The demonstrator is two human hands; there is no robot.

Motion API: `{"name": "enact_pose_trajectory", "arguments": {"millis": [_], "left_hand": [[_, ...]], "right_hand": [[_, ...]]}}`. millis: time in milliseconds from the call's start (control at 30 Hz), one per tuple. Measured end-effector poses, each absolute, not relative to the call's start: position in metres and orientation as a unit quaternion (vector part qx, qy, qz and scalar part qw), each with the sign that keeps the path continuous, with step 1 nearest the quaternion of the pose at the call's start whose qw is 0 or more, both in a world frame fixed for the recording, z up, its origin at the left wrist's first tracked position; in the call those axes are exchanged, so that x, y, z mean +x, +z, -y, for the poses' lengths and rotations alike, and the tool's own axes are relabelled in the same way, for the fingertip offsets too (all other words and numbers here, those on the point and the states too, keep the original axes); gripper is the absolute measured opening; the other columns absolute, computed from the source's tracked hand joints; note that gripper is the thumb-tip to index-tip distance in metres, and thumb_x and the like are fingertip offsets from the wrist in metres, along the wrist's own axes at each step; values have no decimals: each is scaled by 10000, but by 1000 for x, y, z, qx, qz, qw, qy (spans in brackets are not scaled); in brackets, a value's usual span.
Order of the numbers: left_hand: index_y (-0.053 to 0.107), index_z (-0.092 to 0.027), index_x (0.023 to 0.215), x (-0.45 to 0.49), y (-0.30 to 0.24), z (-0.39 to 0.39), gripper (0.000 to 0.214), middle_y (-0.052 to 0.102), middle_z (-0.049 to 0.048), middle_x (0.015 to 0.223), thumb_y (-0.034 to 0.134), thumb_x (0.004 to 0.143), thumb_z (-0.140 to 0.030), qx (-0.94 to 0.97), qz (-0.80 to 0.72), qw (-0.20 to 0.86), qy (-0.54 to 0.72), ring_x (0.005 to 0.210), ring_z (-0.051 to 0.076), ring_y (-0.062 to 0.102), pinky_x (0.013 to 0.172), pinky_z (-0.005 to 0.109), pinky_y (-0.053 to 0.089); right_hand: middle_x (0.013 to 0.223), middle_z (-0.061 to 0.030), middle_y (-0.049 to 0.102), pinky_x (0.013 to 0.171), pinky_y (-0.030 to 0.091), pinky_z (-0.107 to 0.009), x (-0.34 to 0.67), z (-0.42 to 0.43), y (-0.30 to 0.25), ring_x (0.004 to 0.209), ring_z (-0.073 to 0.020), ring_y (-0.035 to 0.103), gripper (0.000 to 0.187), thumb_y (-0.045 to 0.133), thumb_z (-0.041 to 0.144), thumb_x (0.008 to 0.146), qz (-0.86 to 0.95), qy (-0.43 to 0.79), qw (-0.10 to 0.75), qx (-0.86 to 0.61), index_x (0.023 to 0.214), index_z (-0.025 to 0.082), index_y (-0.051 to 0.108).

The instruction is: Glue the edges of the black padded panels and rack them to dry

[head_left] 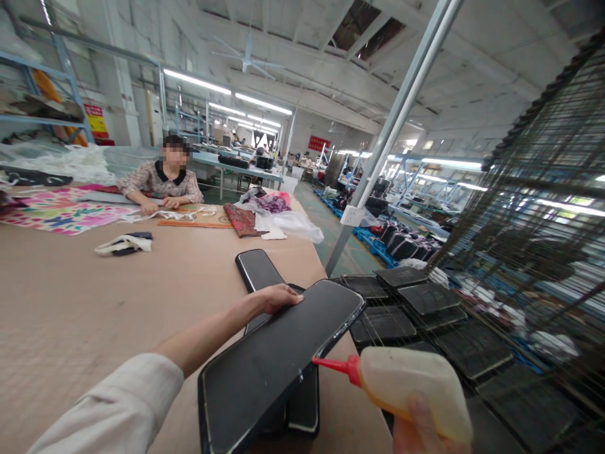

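My left hand (278, 298) grips the far long edge of a black rounded rectangular panel (278, 359), its thumb on the top face and its other fingers hidden. White glue-like marks show along the panel's near edge. In my right hand (418, 419) is a squeeze bottle (411, 384) with a red nozzle and yellowish liquid low inside. The nozzle tip is at the panel's near edge; whether it touches I cannot tell. Beneath the held panel, more black panels (259, 268) lie crosswise on the table.
The brown-topped table (118, 302) carries a cream-and-dark cloth piece (125, 244), floral fabric (70, 211) and plastic-wrapped cloth (288, 224). A person (165, 176) sits across it. A slanted metal post (373, 164) stands at the table's right edge, beside wire racks (529, 164) holding several black panels (472, 347).
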State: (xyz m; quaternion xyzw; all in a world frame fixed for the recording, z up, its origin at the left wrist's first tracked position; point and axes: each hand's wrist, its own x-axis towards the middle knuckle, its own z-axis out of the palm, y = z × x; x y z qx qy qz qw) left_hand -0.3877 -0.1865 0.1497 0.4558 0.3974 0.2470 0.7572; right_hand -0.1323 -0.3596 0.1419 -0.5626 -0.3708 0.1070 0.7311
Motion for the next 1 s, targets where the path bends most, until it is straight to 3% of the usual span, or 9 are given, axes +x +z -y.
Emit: {"name": "enact_pose_trajectory", "arguments": {"millis": [167, 333, 467, 633, 867, 1000], "left_hand": [[652, -99, 704, -387, 151, 183, 404, 668, 55, 656, 778, 489, -417, 462, -399, 753, 248, 599, 169, 602, 699, 315, 448], [656, -102, 702, -384, 152, 180, 376, 665, 48, 645, 773, 507, -401, 459, -406, 750, 247, 577, 162, 596, 694, 314, 454], [657, -105, 727, -382, 152, 178, 355, 667, 50, 654, 757, 547, -394, 456, -402, 757, 240, 605, 168, 604, 699, 314, 457], [652, -107, 724, -382, 151, 176, 343, 670, 51, 659, 762, 547, -380, 450, -410, 755, 244, 587, 167, 600, 693, 319, 463], [645, -100, 696, -382, 145, 168, 397, 664, 61, 630, 787, 485, -406, 446, -418, 752, 247, 568, 176, 597, 666, 332, 471], [635, -105, 671, -384, 144, 166, 428, 660, 59, 616, 801, 437, -422, 442, -426, 749, 249, 542, 171, 586, 644, 332, 475]], "right_hand": [[804, -97, 573, 523, 487, -358, -145, 363, 128, 646, -221, 554, 469, 738, 363, 582, 351, 116, 743, -558, 963, 142, 578], [748, -95, 568, 464, 467, -331, -143, 366, 128, 612, -227, 547, 399, 762, 385, 541, 388, 88, 710, -581, 805, 139, 593], [712, -69, 571, 475, 495, -354, -142, 366, 132, 587, -223, 554, 441, 788, 321, 511, 377, 157, 727, -552, 860, 140, 588], [762, -75, 580, 526, 510, -351, -150, 366, 132, 634, -215, 565, 500, 750, 342, 575, 365, 177, 743, -533, 991, 136, 564], [690, -72, 590, 503, 509, -357, -159, 367, 141, 605, -228, 568, 553, 774, 422, 506, 365, 170, 738, -543, 939, 132, 587], [644, -63, 582, 525, 516, -396, -158, 368, 143, 610, -250, 580, 484, 743, 470, 533, 372, 196, 727, -542, 878, 164, 596]]}}
